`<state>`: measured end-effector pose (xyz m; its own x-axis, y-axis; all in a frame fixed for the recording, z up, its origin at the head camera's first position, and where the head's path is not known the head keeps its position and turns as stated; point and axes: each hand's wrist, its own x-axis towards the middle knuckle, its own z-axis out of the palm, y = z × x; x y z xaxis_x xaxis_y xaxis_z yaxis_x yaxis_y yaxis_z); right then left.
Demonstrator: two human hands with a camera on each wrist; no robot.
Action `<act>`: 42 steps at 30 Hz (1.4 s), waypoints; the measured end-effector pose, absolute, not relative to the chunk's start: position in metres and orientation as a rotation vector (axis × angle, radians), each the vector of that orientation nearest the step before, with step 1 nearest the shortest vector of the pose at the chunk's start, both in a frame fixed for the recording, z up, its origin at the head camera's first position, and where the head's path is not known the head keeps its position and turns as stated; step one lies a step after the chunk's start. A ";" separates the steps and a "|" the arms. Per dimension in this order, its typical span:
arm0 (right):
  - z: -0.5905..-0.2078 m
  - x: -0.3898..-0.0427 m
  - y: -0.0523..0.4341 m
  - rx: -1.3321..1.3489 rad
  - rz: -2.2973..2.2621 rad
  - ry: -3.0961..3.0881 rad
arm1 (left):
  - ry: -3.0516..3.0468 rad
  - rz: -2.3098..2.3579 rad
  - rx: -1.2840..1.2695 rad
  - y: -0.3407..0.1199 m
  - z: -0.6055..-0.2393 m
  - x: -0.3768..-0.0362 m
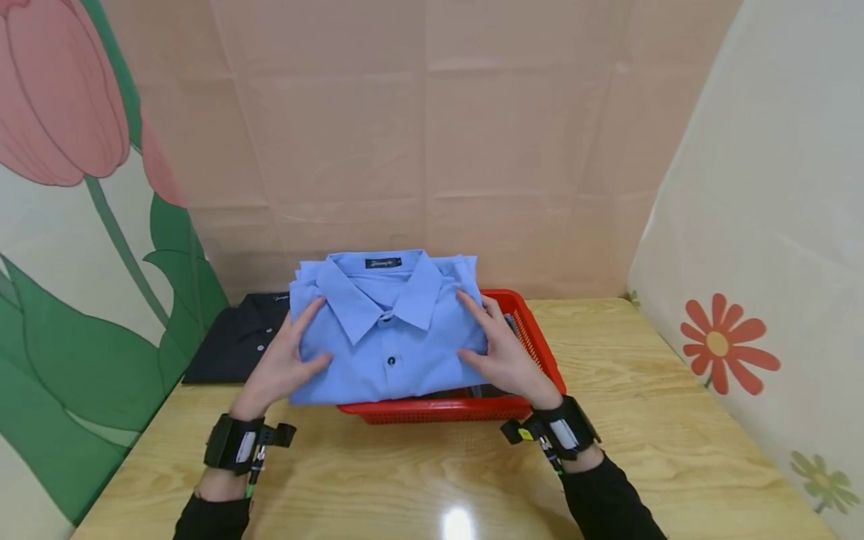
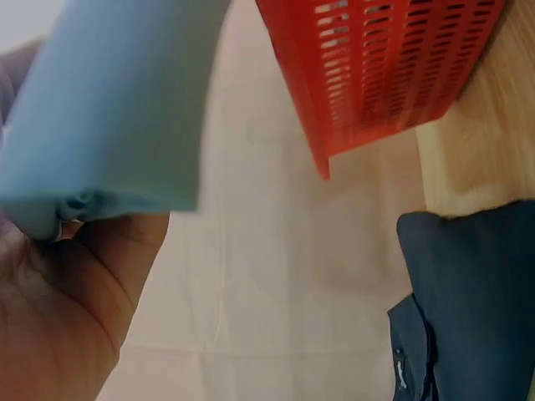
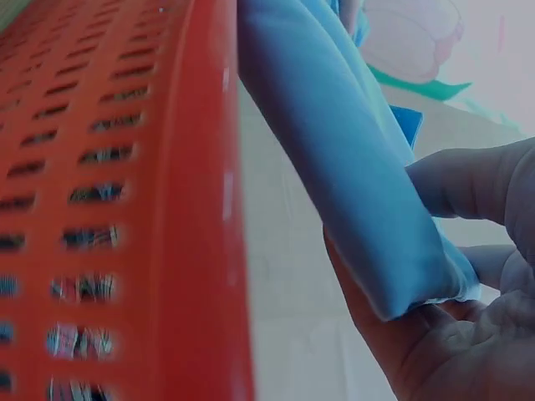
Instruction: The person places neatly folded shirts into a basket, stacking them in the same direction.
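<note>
A folded light blue shirt (image 1: 405, 360), collar toward the back, is held up by both hands over the red basket. The left hand (image 1: 286, 367) grips its left side, thumb on top; in the left wrist view part of that hand (image 2: 75, 292) is hidden behind the shirt (image 2: 117, 100). At the opposite side, the right hand (image 1: 502, 352) grips the edge, and in the right wrist view its fingers (image 3: 376, 326) reach under the shirt (image 3: 351, 167). Beneath lies the red basket (image 1: 445, 410), with dark cloth partly visible inside it.
A folded dark shirt (image 1: 232, 345) lies on the wooden table (image 1: 378, 480) left of the basket. A brown sheet (image 1: 432, 150) hangs behind the table. Flower-printed panels stand at the left and right sides.
</note>
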<state>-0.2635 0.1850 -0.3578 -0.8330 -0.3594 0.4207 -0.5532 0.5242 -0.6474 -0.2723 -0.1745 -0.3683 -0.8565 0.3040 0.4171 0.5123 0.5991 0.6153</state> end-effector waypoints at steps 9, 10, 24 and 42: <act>-0.351 -0.265 0.205 0.715 1.110 -2.580 | -2.586 -1.139 -0.739 -0.156 -0.367 -0.276; -0.351 -0.265 0.207 0.718 1.105 -2.579 | -2.584 -1.145 -0.745 -0.154 -0.367 -0.278; -0.351 -0.270 0.237 0.602 1.090 -2.739 | -2.661 -1.198 -0.772 -0.121 -0.370 -0.300; -0.361 -0.272 0.241 0.339 0.884 -3.040 | -3.012 -1.019 -0.741 -0.094 -0.381 -0.313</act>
<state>-0.2719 0.2405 -0.3606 -0.9765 -0.2149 0.0183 -0.1912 0.8232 -0.5347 -0.3128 -0.0935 -0.3810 -0.8897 0.4557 0.0279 0.3790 0.7031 0.6017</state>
